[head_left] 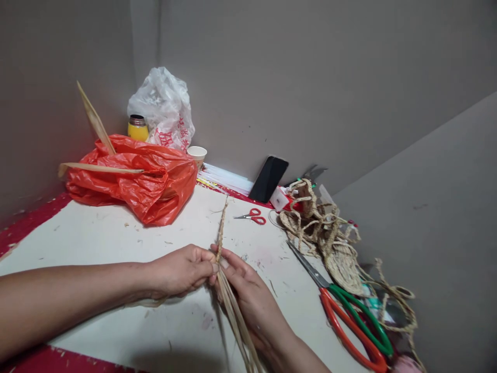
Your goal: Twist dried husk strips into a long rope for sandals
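Nearest: loose straw strands [238, 324], pale and flat, fanning toward the viewer from between the two hands and passing over the right wrist.

Right hand [248, 287]: on the white table [97, 238], fingers drawn together, fingertips pinching the strands where they gather.

Left hand [180, 270]: just beside the right, knuckles up, fingers curled narrow, thumb and forefinger closed on the same gathering point. The two hands touch at the fingertips.

Braid [221, 228]: a thin plaited length of the same straw, rising from the pinched point and running away across the table, its tip frayed.

Large scissors [349, 316]: right of the hands, one red and one green handle, blades closed, lying flat.

Woven straw work [330, 238]: a tangle of plaited cord and a flat woven piece, beyond the large scissors, trailing off the table's right edge.

Small scissors [252, 216]: red handles, near the braid's tip.

Phone [268, 178]: dark, leaning on the wall.

Red bag [147, 176]: crumpled plastic at the far left, with dry leaf blades [95, 122] sticking out.

Paper cup [196, 153]: behind the red bag.

Yellow jar [137, 128] and white bag [165, 109]: in the far corner, side by side.
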Demonstrator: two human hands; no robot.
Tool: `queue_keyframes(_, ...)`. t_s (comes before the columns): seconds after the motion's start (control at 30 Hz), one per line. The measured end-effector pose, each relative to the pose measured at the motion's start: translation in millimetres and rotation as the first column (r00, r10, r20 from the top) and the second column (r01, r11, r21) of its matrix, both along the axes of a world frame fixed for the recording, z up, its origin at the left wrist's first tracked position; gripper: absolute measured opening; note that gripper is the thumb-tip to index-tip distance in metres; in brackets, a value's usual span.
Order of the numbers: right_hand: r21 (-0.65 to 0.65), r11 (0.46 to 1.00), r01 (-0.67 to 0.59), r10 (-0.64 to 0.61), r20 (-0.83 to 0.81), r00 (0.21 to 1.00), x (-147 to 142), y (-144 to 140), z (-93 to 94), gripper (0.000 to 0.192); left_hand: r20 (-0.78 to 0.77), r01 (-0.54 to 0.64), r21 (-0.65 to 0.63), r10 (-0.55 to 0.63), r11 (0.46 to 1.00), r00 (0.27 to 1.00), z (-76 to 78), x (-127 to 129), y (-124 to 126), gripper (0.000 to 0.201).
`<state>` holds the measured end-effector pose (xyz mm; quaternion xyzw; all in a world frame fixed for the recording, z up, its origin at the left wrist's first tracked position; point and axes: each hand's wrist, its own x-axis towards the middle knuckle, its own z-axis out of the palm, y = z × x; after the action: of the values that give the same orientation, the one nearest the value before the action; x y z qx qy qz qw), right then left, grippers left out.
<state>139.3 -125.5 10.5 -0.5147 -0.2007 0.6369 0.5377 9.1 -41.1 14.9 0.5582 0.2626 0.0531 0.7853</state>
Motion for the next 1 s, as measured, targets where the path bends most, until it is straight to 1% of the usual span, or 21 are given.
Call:
queue_keyframes(0.07,-0.003,1.0,-0.013,0.013,0.006,1.0,0.7,-0.4,-0.6,0.053,0.012,0.003,0.007,-0.003,1.0,1.0,1.1,0.0,-0.6,0.022)
queue_keyframes(0.2,0.005,1.0,0.009,-0.009,0.084,0.996,2.0,-0.8,-1.6,0.06,0.013,0.032,0.049,-0.032,0.998,0.999,1.1,-2.0,0.8,0.028)
queue_keyframes(0.3,0.001,1.0,0.021,-0.021,0.107,0.994,1.0,-0.8,-1.6,0.06,0.013,0.088,0.08,-0.089,0.993,0.996,-0.7,-3.3,3.1,0.033)
queue_keyframes(0.37,0.003,0.999,0.033,-0.033,0.101,0.994,0.0,-1.1,-1.2,0.06,0.024,0.098,0.097,-0.101,0.99,0.995,-2.6,-2.9,4.1,0.035)
queue_keyframes(0.47,-0.014,0.999,0.053,-0.051,0.129,0.99,-0.2,-2.0,0.3,0.062,0.045,0.064,0.1,-0.069,0.993,0.997,-5.0,0.1,3.4,0.033)
queue_keyframes(0.63,-0.064,0.995,0.07,-0.052,0.251,0.967,2.2,-3.7,2.8,0.065,0.039,0.004,0.056,-0.006,0.998,0.999,-3.7,5.0,0.1,0.024)
queue_keyframes(0.73,-0.071,0.996,0.06,-0.044,0.201,0.979,2.1,-4.8,4.2,0.065,0.039,-0.015,0.033,0.014,0.999,0.999,-1.5,5.1,-0.3,0.021)
queue_keyframes(0.83,-0.036,0.999,0.009,-0.004,0.133,0.991,3.5,-5.1,4.8,0.068,0.069,-0.002,0.027,0.0,1.0,0.998,-1.6,4.2,0.7,0.021)
queue_keyframes(0.93,0.02,0.992,-0.124,0.119,0.154,0.981,9.8,-3.3,3.4,0.069,0.104,0.035,0.074,-0.043,0.997,0.994,-3.4,2.8,2.6,0.023)
queue_keyframes(1.0,0.036,0.977,-0.211,0.201,0.19,0.961,16.1,-1.1,2.2,0.064,0.075,0.035,0.121,-0.044,0.992,0.996,-4.3,1.4,4.0,0.022)
